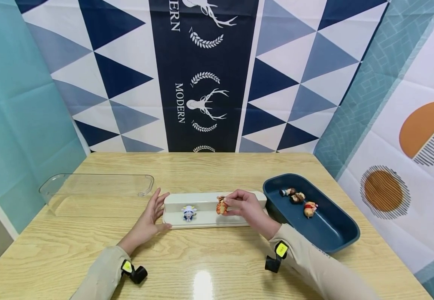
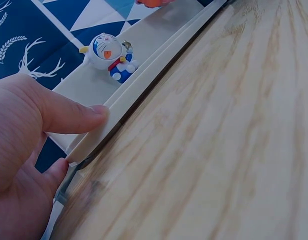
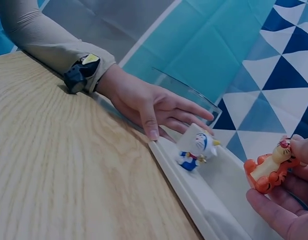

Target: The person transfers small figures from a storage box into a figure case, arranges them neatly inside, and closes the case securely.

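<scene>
My right hand pinches an orange striped tiger figurine between thumb and fingers, over the right half of a long white stepped display stand. A blue and white Doraemon-like cat figurine with yellow horns sits on the stand's lower step, towards the left. At the stand's left end is my left hand, its fingers extended. In the left wrist view, the thumb of that hand rests on the stand's front rim near the corner.
A dark blue bin stands to the right, close to the stand's end, with several small figurines lying inside. A clear plastic cover lies at the back left of the wooden table. Patterned cloth hangs behind the table.
</scene>
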Demonstrator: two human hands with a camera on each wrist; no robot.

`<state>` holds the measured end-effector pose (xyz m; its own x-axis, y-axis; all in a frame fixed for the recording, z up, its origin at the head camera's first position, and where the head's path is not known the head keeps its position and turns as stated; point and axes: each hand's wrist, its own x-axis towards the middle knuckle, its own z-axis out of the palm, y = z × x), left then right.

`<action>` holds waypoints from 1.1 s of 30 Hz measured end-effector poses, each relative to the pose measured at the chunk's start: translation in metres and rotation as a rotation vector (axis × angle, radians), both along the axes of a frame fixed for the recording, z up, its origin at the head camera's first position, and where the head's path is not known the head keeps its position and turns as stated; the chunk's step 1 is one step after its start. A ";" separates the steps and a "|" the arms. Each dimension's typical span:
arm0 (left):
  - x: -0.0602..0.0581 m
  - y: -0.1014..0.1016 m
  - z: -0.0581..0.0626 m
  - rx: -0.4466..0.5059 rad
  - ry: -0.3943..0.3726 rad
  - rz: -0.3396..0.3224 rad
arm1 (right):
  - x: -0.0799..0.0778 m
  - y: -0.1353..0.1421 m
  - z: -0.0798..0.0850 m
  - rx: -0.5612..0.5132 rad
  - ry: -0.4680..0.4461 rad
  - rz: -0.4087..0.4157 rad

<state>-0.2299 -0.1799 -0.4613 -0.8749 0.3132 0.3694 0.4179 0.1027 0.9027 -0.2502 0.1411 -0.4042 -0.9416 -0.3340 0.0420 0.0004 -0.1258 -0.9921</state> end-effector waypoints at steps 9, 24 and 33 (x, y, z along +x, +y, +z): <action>-0.002 -0.001 0.000 -0.005 -0.008 0.002 | 0.005 -0.013 -0.008 0.023 0.033 -0.050; -0.003 -0.001 -0.005 -0.013 -0.031 0.001 | 0.009 -0.036 -0.024 0.040 0.033 -0.066; -0.003 -0.002 -0.004 -0.011 -0.028 0.009 | 0.008 -0.042 -0.025 0.106 0.095 -0.076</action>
<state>-0.2327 -0.1818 -0.4657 -0.8876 0.3091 0.3414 0.3917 0.1167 0.9127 -0.2422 0.0989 -0.4296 -0.9577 -0.2694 0.1008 -0.1000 -0.0167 -0.9948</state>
